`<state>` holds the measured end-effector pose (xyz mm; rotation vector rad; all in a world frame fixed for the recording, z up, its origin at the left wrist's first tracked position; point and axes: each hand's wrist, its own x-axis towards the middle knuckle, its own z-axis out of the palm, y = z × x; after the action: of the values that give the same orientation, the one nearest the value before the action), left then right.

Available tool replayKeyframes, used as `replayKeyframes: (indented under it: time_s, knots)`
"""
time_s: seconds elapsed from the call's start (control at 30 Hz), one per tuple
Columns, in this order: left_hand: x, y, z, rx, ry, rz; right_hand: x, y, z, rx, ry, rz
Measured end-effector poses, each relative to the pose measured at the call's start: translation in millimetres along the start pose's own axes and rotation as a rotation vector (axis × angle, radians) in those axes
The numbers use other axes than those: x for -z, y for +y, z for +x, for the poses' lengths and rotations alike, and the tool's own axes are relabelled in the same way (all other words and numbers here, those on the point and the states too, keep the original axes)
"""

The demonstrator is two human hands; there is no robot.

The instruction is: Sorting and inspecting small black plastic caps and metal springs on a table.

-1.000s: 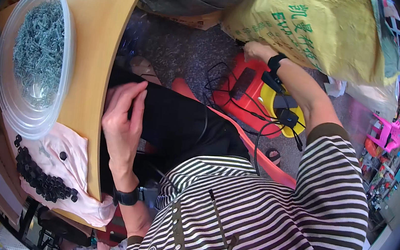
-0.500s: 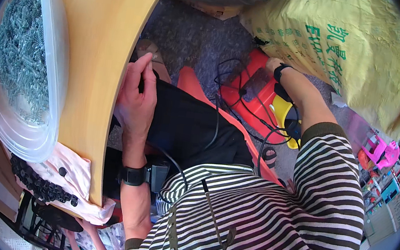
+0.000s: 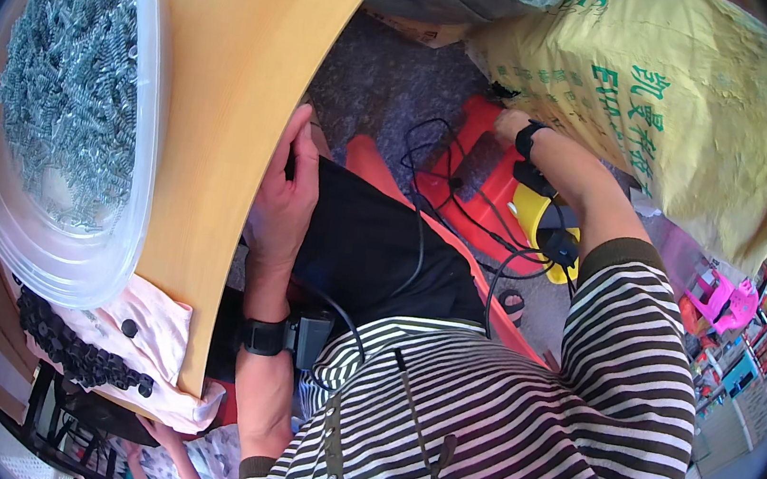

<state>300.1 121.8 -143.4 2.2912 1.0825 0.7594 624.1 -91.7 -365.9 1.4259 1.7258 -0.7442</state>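
While a pink cloth (image 3: 165,316) is lying under small black pieces (image 3: 83,343) at lower left, presumably stopping them rolling, the left hand (image 3: 287,194) is hanging half-curled beside the bench (image 3: 232,68) edge; cannot tell whether it is pinching anything. At upper right, the right hand (image 3: 511,128) is sitting by the lower edge of the yellow sack (image 3: 688,95), fingers hidden, grip indeterminable. Sack's long axis is slanting upper left to lower right; mouth direction unclear.

Two black wristbands (image 3: 263,337) are counted; one plastic tub (image 3: 147,115) is listed toward ten o'clock, one yellow sack (image 3: 705,116) at two.
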Motion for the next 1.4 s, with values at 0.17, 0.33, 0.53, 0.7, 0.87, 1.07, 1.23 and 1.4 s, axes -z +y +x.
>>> replayKeyframes:
  time_s: [0.17,0.33,0.53,0.7,0.87,1.07,1.23,1.4]
  knots:
    - [1,5,2,0.042,-0.017,-0.030,6,7,15,0.096,-0.064,-0.005]
    - [0,1,4,0.023,-0.022,-0.007,20,12,28,0.152,-0.184,0.000]
    - [4,-12,-13,0.077,0.000,0.061,58,-7,33,-0.019,-0.390,-0.051]
    - [7,-5,-15,-0.006,0.065,0.110,162,6,16,-0.135,-0.144,0.522]
    - [7,0,-10,-0.050,-0.044,-0.124,242,41,45,0.124,-0.096,0.931]
    - [69,15,-35,-0.143,-0.365,-0.351,376,18,-86,0.518,0.288,0.703]
    - [144,40,-83,-0.111,-0.523,-0.548,436,-55,-234,0.378,0.678,0.398]
    - [207,31,-124,-0.049,-0.471,-0.585,490,-139,-294,0.458,0.789,0.494]
